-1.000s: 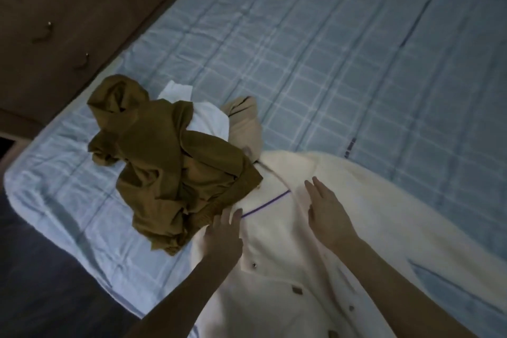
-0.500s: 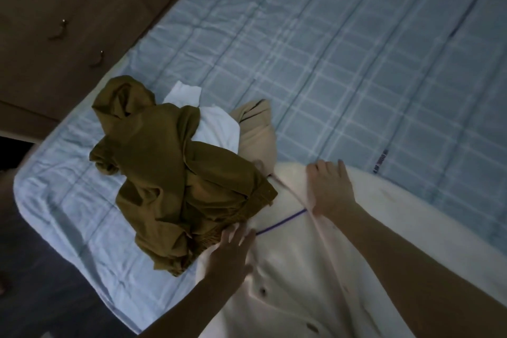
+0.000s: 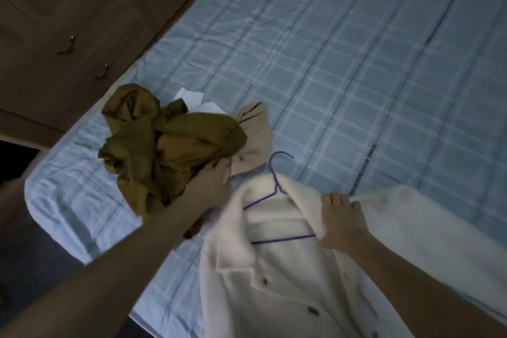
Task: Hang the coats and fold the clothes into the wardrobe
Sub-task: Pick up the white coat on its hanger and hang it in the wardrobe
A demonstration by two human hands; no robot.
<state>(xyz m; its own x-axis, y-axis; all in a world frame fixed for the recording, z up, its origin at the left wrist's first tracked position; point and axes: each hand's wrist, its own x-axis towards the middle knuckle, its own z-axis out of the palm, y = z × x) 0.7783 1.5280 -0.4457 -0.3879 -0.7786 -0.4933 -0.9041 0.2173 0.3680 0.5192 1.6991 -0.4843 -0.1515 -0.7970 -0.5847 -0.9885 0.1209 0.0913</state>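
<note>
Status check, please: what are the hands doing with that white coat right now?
Right hand gripping white coat at shoulder, purple hanger inside. Left hand against olive clothes pile crowding the collar.

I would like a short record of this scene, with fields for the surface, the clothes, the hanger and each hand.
surface: bed with blue checked cover
coat: cream coat, lying open on the bed, buttons visible
hanger: purple hanger, inside the coat's collar, hook sticking out
pile: brown garment on top of white and beige clothes
left hand: at the pile's edge, beside the collar; grip unclear
right hand: fingers curled on the coat's shoulder
background: wardrobe, doors closed
</note>
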